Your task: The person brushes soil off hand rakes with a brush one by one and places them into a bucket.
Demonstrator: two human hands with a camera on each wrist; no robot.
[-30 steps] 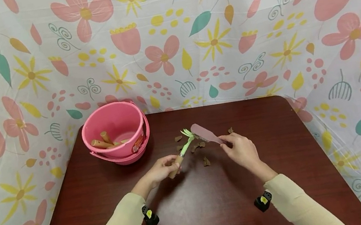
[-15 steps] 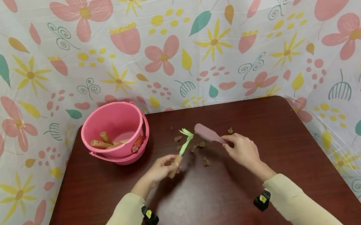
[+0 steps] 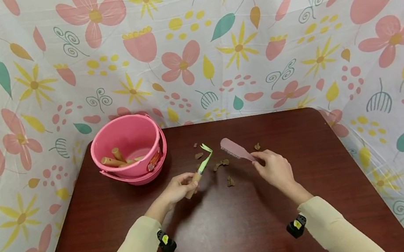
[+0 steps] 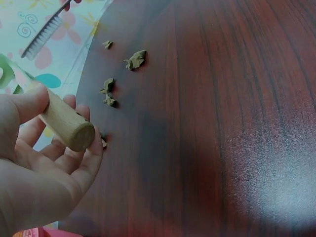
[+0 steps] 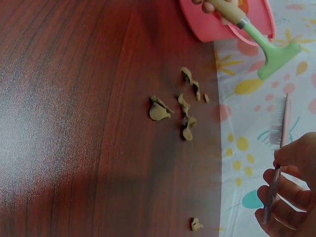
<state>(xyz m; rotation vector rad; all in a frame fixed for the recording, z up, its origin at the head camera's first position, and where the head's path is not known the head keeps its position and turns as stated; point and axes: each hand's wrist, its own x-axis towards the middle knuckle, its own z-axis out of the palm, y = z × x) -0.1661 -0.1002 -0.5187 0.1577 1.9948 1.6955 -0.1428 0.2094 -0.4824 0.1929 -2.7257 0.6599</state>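
My left hand [image 3: 178,189] grips the wooden handle [image 4: 69,123] of a small hand rake [image 3: 205,163] with a green head. The rake is raised over the table, its tines pointing up and away. My right hand [image 3: 275,169] pinches the handle of a pink brush [image 3: 235,149]; pale bristles [image 4: 42,39] line one side. The brush head is near the rake's tines, with a gap between them. Below both tools, several brown, crumpled clumps [image 3: 221,165] lie scattered, also visible in the right wrist view as curled brown pieces [image 5: 185,116].
Left of the hands stands a pink bucket [image 3: 126,127] with wooden handles [image 3: 112,161] of other tools inside. A lone brown piece [image 3: 257,146] lies beyond the right hand. Behind the dark wooden table [image 3: 221,238] hangs a flowered cloth [image 3: 189,48].
The brush has drawn back to the right, away from the rake's tines. The rake has shifted slightly left and turned. A small crumb now lies on the table behind the rake.
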